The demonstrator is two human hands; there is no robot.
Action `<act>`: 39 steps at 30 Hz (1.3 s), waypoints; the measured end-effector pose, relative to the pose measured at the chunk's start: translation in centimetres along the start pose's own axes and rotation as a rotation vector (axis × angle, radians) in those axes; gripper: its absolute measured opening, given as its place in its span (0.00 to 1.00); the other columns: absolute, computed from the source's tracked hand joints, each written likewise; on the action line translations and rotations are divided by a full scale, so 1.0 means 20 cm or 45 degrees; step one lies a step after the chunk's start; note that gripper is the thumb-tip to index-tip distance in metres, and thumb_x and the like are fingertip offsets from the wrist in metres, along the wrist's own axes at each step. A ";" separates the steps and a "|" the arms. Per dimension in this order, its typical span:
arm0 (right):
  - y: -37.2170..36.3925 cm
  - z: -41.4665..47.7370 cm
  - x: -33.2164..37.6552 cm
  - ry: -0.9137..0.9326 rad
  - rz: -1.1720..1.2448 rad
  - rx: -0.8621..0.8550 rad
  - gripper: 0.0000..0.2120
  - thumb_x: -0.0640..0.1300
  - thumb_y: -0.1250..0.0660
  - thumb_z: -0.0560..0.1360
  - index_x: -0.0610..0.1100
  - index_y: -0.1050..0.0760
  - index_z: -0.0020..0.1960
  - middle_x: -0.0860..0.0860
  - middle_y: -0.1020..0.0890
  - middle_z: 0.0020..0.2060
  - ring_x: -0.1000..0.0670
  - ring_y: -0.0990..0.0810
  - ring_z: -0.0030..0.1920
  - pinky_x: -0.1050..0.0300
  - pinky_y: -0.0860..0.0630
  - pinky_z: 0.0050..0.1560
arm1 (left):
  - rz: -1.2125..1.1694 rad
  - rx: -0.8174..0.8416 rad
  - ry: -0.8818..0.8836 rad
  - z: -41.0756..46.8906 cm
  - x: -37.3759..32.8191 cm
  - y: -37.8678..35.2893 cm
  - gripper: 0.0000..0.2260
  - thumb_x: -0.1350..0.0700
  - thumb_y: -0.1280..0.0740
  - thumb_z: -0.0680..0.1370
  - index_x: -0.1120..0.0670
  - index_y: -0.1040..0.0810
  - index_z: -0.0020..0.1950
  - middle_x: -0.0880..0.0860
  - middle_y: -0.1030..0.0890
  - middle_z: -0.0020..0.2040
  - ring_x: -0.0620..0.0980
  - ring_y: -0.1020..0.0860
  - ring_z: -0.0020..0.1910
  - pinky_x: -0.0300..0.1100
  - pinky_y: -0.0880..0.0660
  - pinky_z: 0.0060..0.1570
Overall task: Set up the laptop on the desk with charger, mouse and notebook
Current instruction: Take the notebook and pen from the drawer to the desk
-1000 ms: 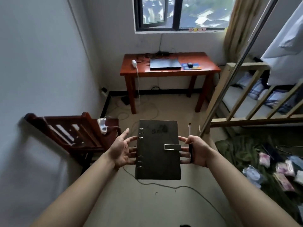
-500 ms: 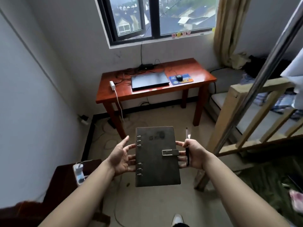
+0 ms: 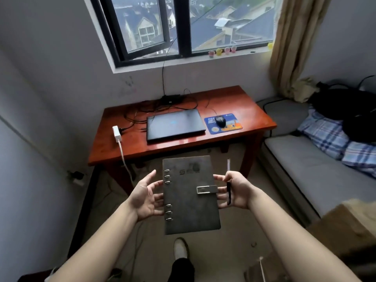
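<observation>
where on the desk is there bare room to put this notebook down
Bare wood: the desk's right end past the mouse pad, the narrow front strip before the laptop, and the left corner beside the charger. Crowded: cables behind the laptop.

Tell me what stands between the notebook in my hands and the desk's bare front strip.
Nothing visible does. The notebook, held between the left hand and right hand (also gripping a pen), faces open floor up to the desk. The laptop lies behind that strip; the charger cable drops over the front edge only at the left.
</observation>
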State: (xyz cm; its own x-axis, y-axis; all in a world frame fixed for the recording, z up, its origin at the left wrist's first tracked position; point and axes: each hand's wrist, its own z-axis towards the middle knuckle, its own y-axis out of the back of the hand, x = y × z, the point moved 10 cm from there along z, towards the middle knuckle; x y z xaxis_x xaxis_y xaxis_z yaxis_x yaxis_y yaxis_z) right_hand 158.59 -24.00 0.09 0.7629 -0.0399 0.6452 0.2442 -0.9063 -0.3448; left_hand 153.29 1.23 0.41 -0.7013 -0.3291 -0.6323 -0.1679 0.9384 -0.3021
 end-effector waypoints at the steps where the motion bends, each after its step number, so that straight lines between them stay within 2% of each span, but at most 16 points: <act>1: 0.02 0.08 0.08 -0.002 0.003 0.005 0.27 0.42 0.47 0.70 0.47 0.25 0.66 0.40 0.17 0.55 0.39 0.18 0.53 0.35 0.27 0.61 | 0.015 0.010 0.011 0.10 -0.09 -0.02 0.32 0.31 0.37 0.72 0.50 0.27 0.68 0.62 0.20 0.56 0.62 0.21 0.54 0.63 0.28 0.61; 7: 0.19 0.54 0.69 0.055 0.096 -0.092 0.28 0.42 0.46 0.67 0.47 0.22 0.64 0.39 0.18 0.55 0.38 0.17 0.51 0.38 0.25 0.58 | 0.097 0.078 0.003 0.70 -0.75 -0.17 0.29 0.31 0.39 0.74 0.51 0.25 0.64 0.60 0.18 0.51 0.60 0.20 0.49 0.57 0.26 0.55; 10: 0.33 0.72 1.00 0.093 0.171 -0.152 0.27 0.41 0.47 0.68 0.48 0.21 0.63 0.39 0.19 0.55 0.38 0.19 0.51 0.38 0.23 0.56 | 0.168 0.169 0.006 0.98 -1.08 -0.32 0.30 0.31 0.41 0.75 0.50 0.26 0.67 0.60 0.17 0.55 0.60 0.19 0.52 0.57 0.25 0.55; 13: 0.47 0.82 1.25 0.109 0.230 -0.197 0.26 0.42 0.47 0.69 0.48 0.22 0.62 0.40 0.19 0.51 0.41 0.18 0.43 0.46 0.20 0.43 | 0.206 0.242 0.033 1.19 -1.34 -0.49 0.29 0.31 0.41 0.75 0.49 0.28 0.69 0.62 0.18 0.59 0.61 0.20 0.59 0.60 0.26 0.60; 16: 0.68 0.98 1.48 0.114 0.293 -0.245 0.25 0.42 0.48 0.69 0.49 0.24 0.62 0.42 0.21 0.51 0.43 0.22 0.41 0.47 0.22 0.46 | 0.246 0.277 0.058 1.47 -1.54 -0.67 0.29 0.32 0.40 0.75 0.47 0.30 0.69 0.63 0.19 0.60 0.62 0.21 0.60 0.61 0.28 0.63; 18: 0.83 1.09 1.62 0.100 0.314 -0.262 0.26 0.42 0.47 0.68 0.49 0.24 0.63 0.44 0.23 0.46 0.45 0.27 0.38 0.49 0.25 0.46 | 0.261 0.283 0.075 1.66 -1.65 -0.80 0.29 0.32 0.40 0.75 0.47 0.30 0.69 0.63 0.19 0.60 0.62 0.21 0.61 0.62 0.29 0.63; 20: 0.95 1.20 1.72 0.079 0.309 -0.253 0.26 0.42 0.48 0.68 0.48 0.24 0.63 0.44 0.23 0.44 0.44 0.25 0.40 0.47 0.27 0.49 | 0.285 0.267 0.085 1.82 -1.73 -0.89 0.28 0.32 0.40 0.75 0.47 0.29 0.69 0.62 0.19 0.60 0.61 0.20 0.60 0.62 0.28 0.63; 23: 1.16 1.42 1.92 0.059 0.265 -0.206 0.28 0.43 0.48 0.69 0.48 0.25 0.67 0.42 0.22 0.56 0.40 0.25 0.56 0.38 0.31 0.65 | 0.237 0.231 0.093 2.10 -1.84 -1.02 0.28 0.33 0.38 0.74 0.48 0.28 0.68 0.61 0.18 0.57 0.61 0.20 0.56 0.62 0.29 0.62; 25: 1.30 1.56 2.09 0.018 0.215 -0.179 0.30 0.43 0.48 0.68 0.49 0.25 0.68 0.42 0.22 0.57 0.41 0.26 0.57 0.36 0.35 0.69 | 0.215 0.186 0.100 2.30 -1.92 -1.12 0.28 0.33 0.38 0.74 0.49 0.28 0.68 0.62 0.19 0.59 0.61 0.21 0.57 0.62 0.29 0.63; 27: 1.43 1.69 2.24 -0.043 0.179 -0.169 0.30 0.43 0.48 0.68 0.49 0.25 0.68 0.43 0.21 0.53 0.41 0.26 0.55 0.37 0.35 0.68 | 0.201 0.106 0.136 2.46 -2.00 -1.21 0.28 0.34 0.38 0.75 0.49 0.29 0.68 0.62 0.20 0.61 0.61 0.22 0.60 0.63 0.31 0.65; 29: 1.56 1.81 2.41 -0.082 0.137 -0.146 0.28 0.43 0.48 0.69 0.49 0.24 0.66 0.45 0.20 0.50 0.42 0.24 0.53 0.38 0.32 0.65 | 0.163 0.063 0.157 2.62 -2.07 -1.30 0.27 0.34 0.38 0.75 0.49 0.28 0.68 0.62 0.19 0.58 0.60 0.22 0.57 0.62 0.31 0.65; 32: 1.73 1.98 2.63 -0.116 0.122 -0.151 0.26 0.43 0.48 0.69 0.51 0.23 0.63 0.46 0.18 0.48 0.45 0.21 0.47 0.40 0.30 0.60 | 0.070 -0.004 0.166 2.84 -2.16 -1.40 0.26 0.33 0.39 0.75 0.47 0.28 0.67 0.59 0.18 0.54 0.58 0.19 0.50 0.55 0.24 0.53; 34: 1.84 2.15 2.74 -0.231 0.062 -0.184 0.25 0.43 0.49 0.71 0.51 0.23 0.63 0.46 0.20 0.47 0.47 0.23 0.44 0.43 0.29 0.58 | 0.014 -0.060 0.241 3.01 -2.20 -1.45 0.25 0.33 0.40 0.76 0.46 0.28 0.66 0.59 0.18 0.54 0.57 0.19 0.51 0.52 0.24 0.48; 37: 1.90 2.23 2.80 -0.243 0.044 -0.246 0.25 0.43 0.49 0.72 0.52 0.23 0.63 0.47 0.25 0.47 0.48 0.27 0.40 0.47 0.29 0.52 | -0.052 -0.085 0.253 3.09 -2.21 -1.50 0.24 0.34 0.39 0.75 0.47 0.27 0.65 0.58 0.19 0.54 0.57 0.20 0.53 0.52 0.24 0.50; 39: 1.95 2.33 2.84 -0.274 0.016 -0.272 0.23 0.43 0.49 0.72 0.52 0.21 0.59 0.46 0.27 0.50 0.47 0.28 0.42 0.45 0.29 0.54 | -0.106 -0.096 0.280 3.21 -2.23 -1.51 0.24 0.35 0.38 0.76 0.47 0.27 0.65 0.59 0.20 0.57 0.58 0.21 0.54 0.53 0.25 0.51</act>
State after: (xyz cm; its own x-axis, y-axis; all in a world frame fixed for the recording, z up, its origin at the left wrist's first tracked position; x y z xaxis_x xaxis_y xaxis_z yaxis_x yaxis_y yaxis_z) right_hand 239.31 -41.96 -8.45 0.8799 0.0173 0.4748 0.1198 -0.9751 -0.1864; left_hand 234.00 -19.23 -8.08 -0.8153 -0.3824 -0.4348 -0.2768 0.9169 -0.2875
